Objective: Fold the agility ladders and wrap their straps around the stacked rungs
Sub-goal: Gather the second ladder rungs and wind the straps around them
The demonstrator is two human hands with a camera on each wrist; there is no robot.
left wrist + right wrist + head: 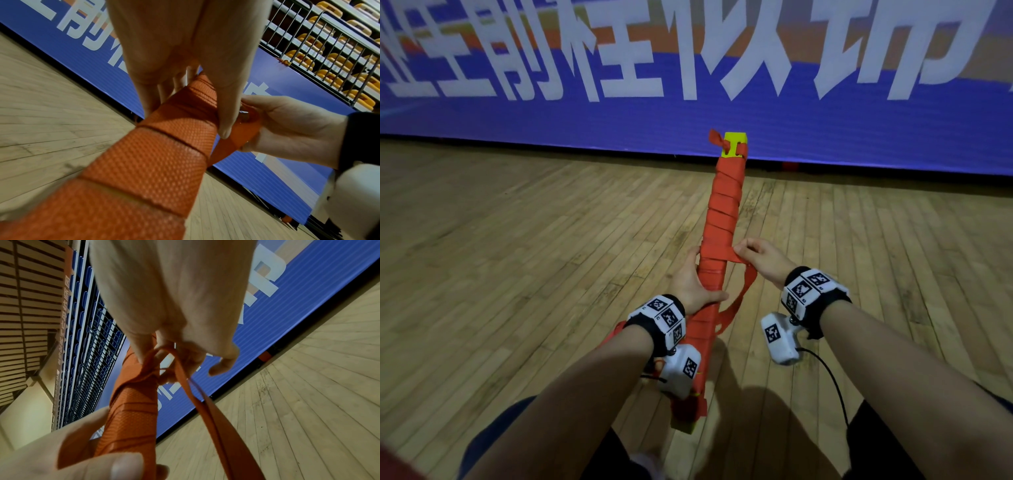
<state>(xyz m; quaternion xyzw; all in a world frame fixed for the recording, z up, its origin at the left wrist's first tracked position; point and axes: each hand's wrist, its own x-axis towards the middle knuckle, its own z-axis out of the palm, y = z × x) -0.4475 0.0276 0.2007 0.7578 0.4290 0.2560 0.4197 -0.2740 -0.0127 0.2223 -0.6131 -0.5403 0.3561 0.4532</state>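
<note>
Left grip clasps stacked rungs; right grip pinches orange strap beside them.

Indoor sports hall: wooden strip floor, blue courtside banner, railed tiers of yellow seats.

Wooden floor of narrow pale planks, scuffed and worn in places, running up to a blue banner with large white characters standing along its far edge. Small red object at the banner's foot; too small to identify.
</note>
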